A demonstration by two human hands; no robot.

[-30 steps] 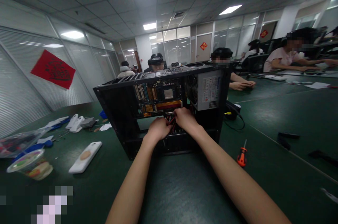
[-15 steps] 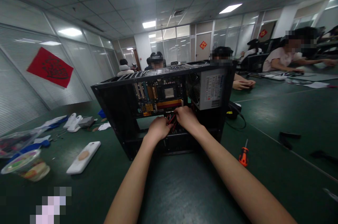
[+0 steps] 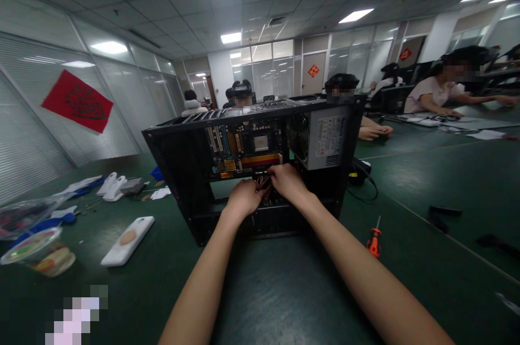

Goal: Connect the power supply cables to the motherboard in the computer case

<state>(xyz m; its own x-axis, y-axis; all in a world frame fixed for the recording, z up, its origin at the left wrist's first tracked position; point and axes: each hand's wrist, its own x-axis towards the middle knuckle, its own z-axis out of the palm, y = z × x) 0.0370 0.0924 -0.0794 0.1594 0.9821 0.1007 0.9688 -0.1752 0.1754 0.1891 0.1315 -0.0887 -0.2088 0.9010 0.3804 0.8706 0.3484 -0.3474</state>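
Note:
An open black computer case [image 3: 182, 171] stands on the dark green table [image 3: 276, 291], its motherboard [image 3: 244, 150] and grey power supply [image 3: 327, 142] facing me. Both my hands reach into its lower opening. My left hand [image 3: 244, 197] is closed around a bundle of red and black cables [image 3: 264, 185]. My right hand [image 3: 287, 181] is closed on the same bundle just to the right, under the power supply. The fingertips of both hands are hidden behind the knuckles.
An orange-handled screwdriver [image 3: 374, 241] lies right of the case. A white phone case [image 3: 128, 240], a lidded food cup [image 3: 38, 253] and white and blue parts [image 3: 109, 185] sit to the left. Black pieces [image 3: 442, 214] lie far right. Other people sit at tables behind.
My hands have barely shifted on the cables; the view has moved slightly.

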